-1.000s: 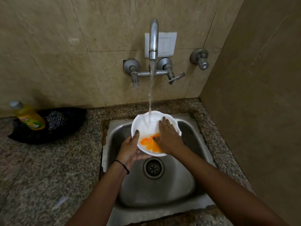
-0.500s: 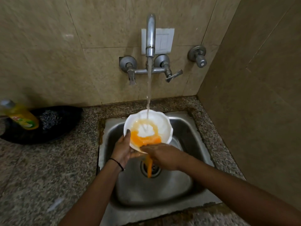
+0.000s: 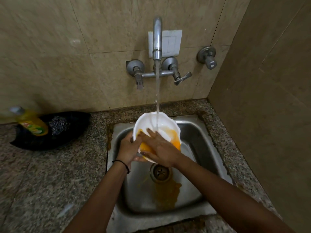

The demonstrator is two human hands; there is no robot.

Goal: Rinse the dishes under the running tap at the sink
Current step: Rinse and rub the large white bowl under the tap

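- The white bowl (image 3: 166, 123) is held tilted over the far left part of the steel sink (image 3: 198, 145), right beneath the tap, with its open side facing the camera.
- The left hand (image 3: 127, 148) grips the bowl's left rim, thumb hooked over the edge and fingers curled underneath. A thin black band (image 3: 122, 163) circles that wrist.
- The right hand (image 3: 159, 147) lies flat inside the bowl with its fingers straight and spread, pressing on the near inner wall. The two hands sit close together, both on the bowl.
- Orange-yellow residue (image 3: 173, 138) coats the near half of the bowl's inside around the right hand; the far half is clean white.
- The curved metal tap spout (image 3: 157, 37) juts from the tiled wall, and a steady stream of water (image 3: 157, 91) falls from it into the bowl, landing just beyond the right hand's fingertips.
- Two tap handles flank the spout: the left handle (image 3: 139, 79) hangs downward, and the right handle (image 3: 182, 78) is angled out to the right.
- In the sink bottom, the round drain (image 3: 159, 172) lies just near of the bowl, and a murky orange puddle (image 3: 166, 192) spreads on its near side.
- A speckled granite counter (image 3: 42, 182) surrounds the sink.
- On the counter far left, a yellow dish-soap bottle (image 3: 32, 122) and a steel scrubber (image 3: 58, 126) rest on a black tray (image 3: 50, 142) against the wall.
- A white switch plate (image 3: 173, 42) sits behind the spout, with a separate wall valve (image 3: 207, 57) to its right.
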